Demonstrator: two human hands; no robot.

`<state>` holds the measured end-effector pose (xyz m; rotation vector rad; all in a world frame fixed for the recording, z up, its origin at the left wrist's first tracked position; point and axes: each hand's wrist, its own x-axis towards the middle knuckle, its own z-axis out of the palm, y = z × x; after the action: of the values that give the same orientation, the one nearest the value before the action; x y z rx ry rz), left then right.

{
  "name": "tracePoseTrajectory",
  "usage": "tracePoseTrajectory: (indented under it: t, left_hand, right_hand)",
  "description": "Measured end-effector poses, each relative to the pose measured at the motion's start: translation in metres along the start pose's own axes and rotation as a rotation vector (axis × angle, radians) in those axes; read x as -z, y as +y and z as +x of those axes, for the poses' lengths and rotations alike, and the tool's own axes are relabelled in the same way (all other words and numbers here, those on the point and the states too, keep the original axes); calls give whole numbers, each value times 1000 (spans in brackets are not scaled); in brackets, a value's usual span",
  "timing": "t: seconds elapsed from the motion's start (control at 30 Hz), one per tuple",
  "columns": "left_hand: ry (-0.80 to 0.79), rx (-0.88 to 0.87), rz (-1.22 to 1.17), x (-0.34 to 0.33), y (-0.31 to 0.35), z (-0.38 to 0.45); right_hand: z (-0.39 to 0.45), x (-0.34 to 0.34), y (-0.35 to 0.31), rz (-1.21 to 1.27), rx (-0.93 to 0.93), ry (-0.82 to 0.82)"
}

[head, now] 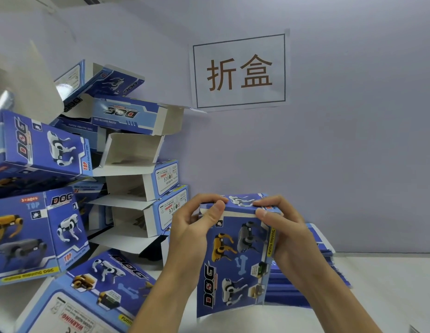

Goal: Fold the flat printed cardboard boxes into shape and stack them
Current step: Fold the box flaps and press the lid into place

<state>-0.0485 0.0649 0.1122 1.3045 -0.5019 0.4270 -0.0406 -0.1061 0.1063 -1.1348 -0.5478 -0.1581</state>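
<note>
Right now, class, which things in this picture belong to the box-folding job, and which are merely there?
Part of the job:
- blue box being folded, gripped at its top edge by the left hand and right hand
- pile of folded boxes
- stack of flat boxes

Merely there:
- paper sign on the wall
- white table

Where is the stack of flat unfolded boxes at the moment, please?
In the head view, the flat stack lies on the table at right, behind the right hand.
</note>
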Motion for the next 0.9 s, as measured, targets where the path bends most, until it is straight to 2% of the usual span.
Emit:
tracePoseTrajectory:
  t: [0.23,0.37,0.63,0.77,0.9]
  left_hand:
    - [14,-5,-3,-5,-2,1]
    - [-21,41,-18,-2,0,3]
    - [-57,26,60,2,0,5]
    - [-126,69,2,10,-5,4]
    - [-115,30,17,8,-5,3]
  right_hand:
    - [1,1,3,-25,23,20]
    - [1,1,2,-27,28,41]
    - [0,5,-2,27,-16,32]
    - [1,5,-2,9,-6,42]
    - [1,5,0,8,7,33]
